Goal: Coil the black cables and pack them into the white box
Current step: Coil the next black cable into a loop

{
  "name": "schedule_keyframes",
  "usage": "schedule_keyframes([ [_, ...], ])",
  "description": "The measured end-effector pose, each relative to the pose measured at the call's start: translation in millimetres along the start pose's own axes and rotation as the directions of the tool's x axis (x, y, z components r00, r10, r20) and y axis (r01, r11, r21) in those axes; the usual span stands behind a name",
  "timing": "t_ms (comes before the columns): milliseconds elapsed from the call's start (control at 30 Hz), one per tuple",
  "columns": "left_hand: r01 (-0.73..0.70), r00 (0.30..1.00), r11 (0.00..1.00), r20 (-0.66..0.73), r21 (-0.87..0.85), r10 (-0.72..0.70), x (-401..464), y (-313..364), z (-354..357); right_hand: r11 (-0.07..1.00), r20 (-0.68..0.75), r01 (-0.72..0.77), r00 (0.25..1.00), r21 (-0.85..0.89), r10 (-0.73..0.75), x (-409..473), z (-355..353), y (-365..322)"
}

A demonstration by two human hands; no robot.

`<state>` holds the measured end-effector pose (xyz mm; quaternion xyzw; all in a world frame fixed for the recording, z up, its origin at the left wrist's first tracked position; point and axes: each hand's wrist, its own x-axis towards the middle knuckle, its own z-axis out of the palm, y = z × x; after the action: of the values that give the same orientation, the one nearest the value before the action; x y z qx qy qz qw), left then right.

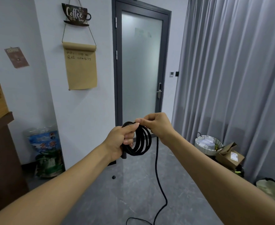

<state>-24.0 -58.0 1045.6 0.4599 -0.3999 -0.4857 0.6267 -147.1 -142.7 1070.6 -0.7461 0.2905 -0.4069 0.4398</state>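
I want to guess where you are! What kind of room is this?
Probably a small café or office break corner: a "Coffee Time" sign hangs above a paper scroll with Wi-Fi details, beside a frosted glass door with a keypad lock.

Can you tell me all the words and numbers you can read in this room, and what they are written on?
"Coffee Time": on the cup-shaped wall sign.
"WiFi" and "12345679": handwritten on the brown paper scroll; the rest of that writing is unclear.
"COFFEE": on the small brown poster; its smaller print is blurred.
Label on the cardboard box: too small to read.
Printed bag: too blurred.
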Motion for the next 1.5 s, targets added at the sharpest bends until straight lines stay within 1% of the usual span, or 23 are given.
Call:
schedule_keyframes([
  [167,-0.007,0.993,0.994,-0.121,-0.106,-0.006,4.4,1.3,-5.8,0.996,-0.016,-0.091,0.996,0.013,0.091,1.8,-8.3,14.9],
  [267,-0.015,0.981,0.996,-0.195,-0.091,-0.003,7.4,3.6,-18.3,0.99,-0.053,-0.138,0.989,0.0,0.138,-0.5,-18.6,29.2],
  [400,-0.028,0.953,0.988,-0.302,-0.153,-0.02,13.8,6.2,-33.7,0.979,-0.114,-0.194,0.976,-0.067,0.186,-2.7,-33.6,41.2],
  [500,-0.049,0.912,0.985,-0.409,-0.168,-0.025,19.0,7.4,-51.9,0.964,-0.154,-0.237,0.964,-0.122,0.217,-2.8,-46.7,53.2],
  [667,-0.123,0.806,0.964,-0.591,-0.235,-0.041,26.3,10.1,-89.1,0.941,-0.206,-0.268,0.952,-0.206,0.226,-6.8,-68.6,70.0],
  [733,-0.133,0.767,0.975,-0.641,-0.18,-0.014,29.2,11.7,-96.2,0.932,-0.222,-0.253,0.955,-0.259,0.198,-5.5,-70.8,71.6],
  [800,-0.116,0.74,0.993,-0.67,-0.037,0.061,33.5,11.0,-96.3,0.906,-0.198,-0.194,0.972,-0.375,0.126,-3.1,-64.4,67.7],
  [833,-0.113,0.73,0.992,-0.673,0.049,0.116,35.6,10.2,-93.8,0.881,-0.162,-0.143,0.984,-0.451,0.077,-1.3,-59.0,64.3],
  [900,-0.111,0.717,0.971,-0.659,0.212,0.226,38.9,8.0,-85.7,0.817,-0.045,-0.027,0.999,-0.576,0.002,0.2,-44.1,51.8],
  [967,-0.093,0.717,0.93,-0.625,0.355,0.31,40.9,4.4,-75.1,0.786,0.11,0.089,0.994,-0.612,-0.027,-0.7,-27.2,36.5],
  [1033,-0.078,0.731,0.882,-0.574,0.465,0.368,40.5,0.4,-62.4,0.804,0.236,0.185,0.97,-0.565,-0.057,-2.5,-11.0,20.6],
  [1067,-0.073,0.747,0.858,-0.542,0.508,0.384,40.1,-1.7,-56.2,0.833,0.273,0.208,0.959,-0.512,-0.071,-4.1,-4.6,12.5],
  [1133,-0.071,0.794,0.829,-0.471,0.555,0.383,37.7,-5.4,-44.5,0.911,0.306,0.205,0.947,-0.357,-0.094,-6.3,3.6,-1.0],
  [1200,-0.08,0.844,0.829,-0.404,0.554,0.352,34.1,-6.9,-34.9,0.965,0.309,0.173,0.945,-0.197,-0.106,-6.2,7.2,-8.6],
  [1267,-0.087,0.89,0.857,-0.346,0.507,0.295,31.1,-7.0,-27.3,0.987,0.276,0.131,0.956,-0.089,-0.102,-4.5,8.5,-11.2],
  [1367,-0.082,0.945,0.942,-0.274,0.326,0.178,24.3,-4.5,-17.7,0.997,0.22,0.076,0.972,0.032,-0.081,-3.0,6.8,-10.1],
  [1500,-0.05,0.973,0.976,-0.209,0.214,0.095,15.5,-2.7,-9.3,0.985,0.124,-0.005,0.992,0.173,-0.017,-2.6,8.3,-2.3],
])
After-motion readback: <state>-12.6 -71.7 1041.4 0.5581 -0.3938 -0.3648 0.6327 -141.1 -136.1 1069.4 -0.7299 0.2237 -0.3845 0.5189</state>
